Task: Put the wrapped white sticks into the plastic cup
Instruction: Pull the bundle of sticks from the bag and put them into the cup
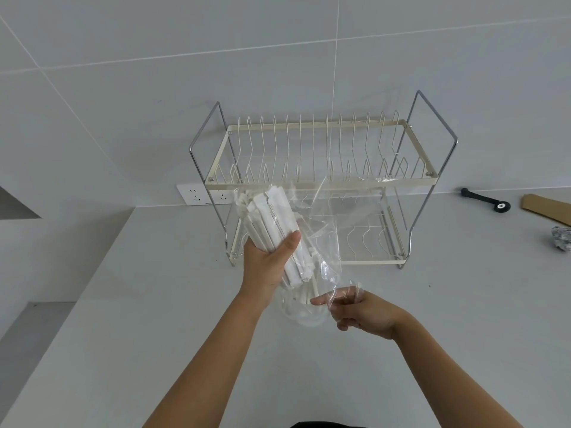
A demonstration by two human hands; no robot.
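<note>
My left hand (265,261) grips a thick bundle of wrapped white sticks (272,220), tilted with the upper ends toward the left. The lower ends point down into a clear plastic cup (304,315) that stands on the counter below. A clear plastic bag (324,217) hangs loose around the bundle's right side. My right hand (360,313) pinches the lower end of that bag beside the cup's rim. One or two sticks lean inside the cup; the cup's outline is faint.
A two-tier wire dish rack (321,180) stands behind the hands against the tiled wall. A wall socket (197,194) sits at its left. At the far right lie a black tool (485,200), a cardboard piece (547,208) and crumpled foil (560,237). The counter's left edge (92,273) drops off.
</note>
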